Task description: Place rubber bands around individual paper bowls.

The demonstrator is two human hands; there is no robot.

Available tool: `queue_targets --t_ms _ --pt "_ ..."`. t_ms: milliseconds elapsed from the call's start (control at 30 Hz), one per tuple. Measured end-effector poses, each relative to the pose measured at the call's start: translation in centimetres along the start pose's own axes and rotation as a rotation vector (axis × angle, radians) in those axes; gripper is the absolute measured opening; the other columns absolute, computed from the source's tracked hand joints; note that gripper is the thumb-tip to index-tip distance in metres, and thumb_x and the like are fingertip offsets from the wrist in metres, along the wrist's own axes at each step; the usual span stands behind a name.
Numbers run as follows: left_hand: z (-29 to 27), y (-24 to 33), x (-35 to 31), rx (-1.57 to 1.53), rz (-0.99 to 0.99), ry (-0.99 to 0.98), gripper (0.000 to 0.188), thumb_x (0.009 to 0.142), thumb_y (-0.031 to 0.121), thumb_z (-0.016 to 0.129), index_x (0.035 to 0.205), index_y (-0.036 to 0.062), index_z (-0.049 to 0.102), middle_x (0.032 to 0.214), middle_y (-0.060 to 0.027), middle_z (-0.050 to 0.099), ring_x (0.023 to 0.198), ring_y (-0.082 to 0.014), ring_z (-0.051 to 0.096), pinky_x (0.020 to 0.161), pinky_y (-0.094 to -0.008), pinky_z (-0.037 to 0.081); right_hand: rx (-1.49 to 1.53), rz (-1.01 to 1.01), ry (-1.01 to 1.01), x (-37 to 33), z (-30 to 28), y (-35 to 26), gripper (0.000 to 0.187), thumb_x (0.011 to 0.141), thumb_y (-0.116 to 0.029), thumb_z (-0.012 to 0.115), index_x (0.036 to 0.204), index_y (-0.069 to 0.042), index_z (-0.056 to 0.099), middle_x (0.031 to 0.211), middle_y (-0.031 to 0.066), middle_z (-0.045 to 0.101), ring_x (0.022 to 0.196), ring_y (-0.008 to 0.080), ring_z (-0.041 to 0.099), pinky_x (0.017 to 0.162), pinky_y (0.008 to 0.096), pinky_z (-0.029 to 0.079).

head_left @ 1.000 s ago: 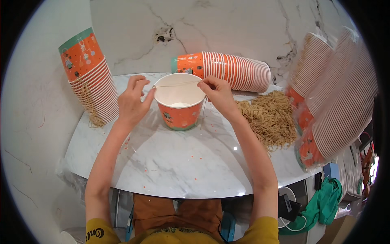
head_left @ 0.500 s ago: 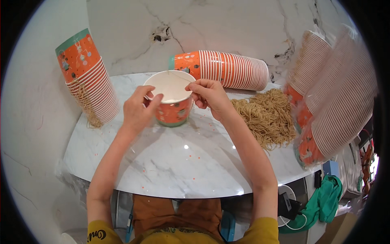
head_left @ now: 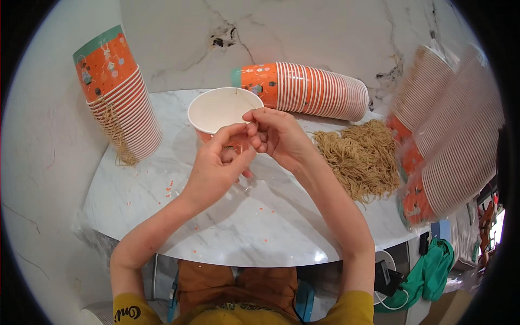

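Note:
A paper bucket (head_left: 203,111), white inside and orange outside, stands upright on the marble-look table. A thin tan string hangs over the inner wall near its far rim and runs toward my right hand (head_left: 279,132). That hand is closed in a pinch on the string, just beyond the bucket's right rim. My left hand (head_left: 219,168) is in front of the bucket, its index fingertip meeting the right fingertips. The left thumb and index are apart, and the other fingers, partly hidden, curl near the bucket's wall. A pile of tan strings (head_left: 360,157) lies to the right.
At left stands a leaning stack of paper buckets (head_left: 127,114) with strings draped over it. Another bucket stack (head_left: 319,92) lies along the wall. Plastic-wrapped stacks (head_left: 460,162) crowd the right side. Small orange dots are scattered on the table (head_left: 179,233).
My left hand has let go of the bucket's left rim and moved right, up to the right hand. The right hand stays near the rim with the string. The view has shifted slightly.

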State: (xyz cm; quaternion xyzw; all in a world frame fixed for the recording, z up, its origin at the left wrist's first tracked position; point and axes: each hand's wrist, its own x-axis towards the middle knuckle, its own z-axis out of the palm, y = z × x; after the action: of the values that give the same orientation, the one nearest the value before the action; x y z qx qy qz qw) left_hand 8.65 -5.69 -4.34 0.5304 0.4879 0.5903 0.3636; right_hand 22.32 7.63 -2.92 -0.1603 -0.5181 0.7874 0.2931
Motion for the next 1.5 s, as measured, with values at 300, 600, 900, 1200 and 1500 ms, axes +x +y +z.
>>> queue_targets --t_ms 300,600,900,1200,1500 --pt "-1.1 -0.6 -0.5 -0.048 -0.219 -0.082 0.025 0.101 0.016 0.063 0.121 0.0005 0.064 0.080 0.0007 0.064 0.062 -0.0048 0.056 0.054 -0.0229 0.045 0.098 -0.072 -0.011 0.3 -1.2 -0.3 0.024 0.105 -0.020 0.056 0.111 0.001 0.063 0.080 0.0010 0.063 0.062 0.0082 0.055 0.057 0.0219 0.046" --pt "-5.4 -2.1 -3.1 0.284 -0.070 0.088 0.010 0.098 0.009 0.067 0.097 -0.0013 0.070 0.073 0.0033 0.061 0.062 -0.0017 0.050 0.054 -0.0215 0.041 0.000 -0.043 0.130 1.0 -2.7 -0.2 0.018 0.102 -0.015 0.056 0.102 -0.001 0.066 0.074 0.0000 0.061 0.057 0.0069 0.051 0.052 0.0220 0.042" --pt "-8.9 -3.3 -4.3 0.437 0.028 0.255 0.007 0.096 0.004 0.068 0.095 -0.0029 0.069 0.078 0.0001 0.065 0.066 -0.0031 0.055 0.058 -0.0214 0.044 -0.194 -0.021 0.223 0.7 -1.7 0.1 0.017 0.100 -0.016 0.059 0.095 -0.004 0.068 0.075 0.0000 0.064 0.058 0.0072 0.057 0.051 0.0229 0.043" --pt "-6.0 -2.0 -3.0 0.698 0.413 0.143 0.008 0.087 -0.003 0.069 0.094 0.0011 0.070 0.082 -0.0077 0.066 0.061 -0.0153 0.061 0.055 -0.0289 0.046 -1.274 -0.765 0.516 0.3 -0.3 1.5 0.027 0.094 -0.012 0.064 0.117 -0.001 0.059 0.110 0.0153 0.056 0.079 0.0282 0.066 0.070 0.0397 0.053" --pt "-5.4 -1.8 -2.4 0.708 0.493 0.180 0.007 0.088 -0.001 0.067 0.095 0.0021 0.069 0.086 -0.0072 0.065 0.060 -0.0203 0.062 0.054 -0.0320 0.047 -0.781 -0.616 -0.057 -1.7 5.5 5.9 0.021 0.098 -0.005 0.059 0.116 0.006 0.056 0.105 0.0174 0.065 0.092 0.0255 0.068 0.077 0.0387 0.055"
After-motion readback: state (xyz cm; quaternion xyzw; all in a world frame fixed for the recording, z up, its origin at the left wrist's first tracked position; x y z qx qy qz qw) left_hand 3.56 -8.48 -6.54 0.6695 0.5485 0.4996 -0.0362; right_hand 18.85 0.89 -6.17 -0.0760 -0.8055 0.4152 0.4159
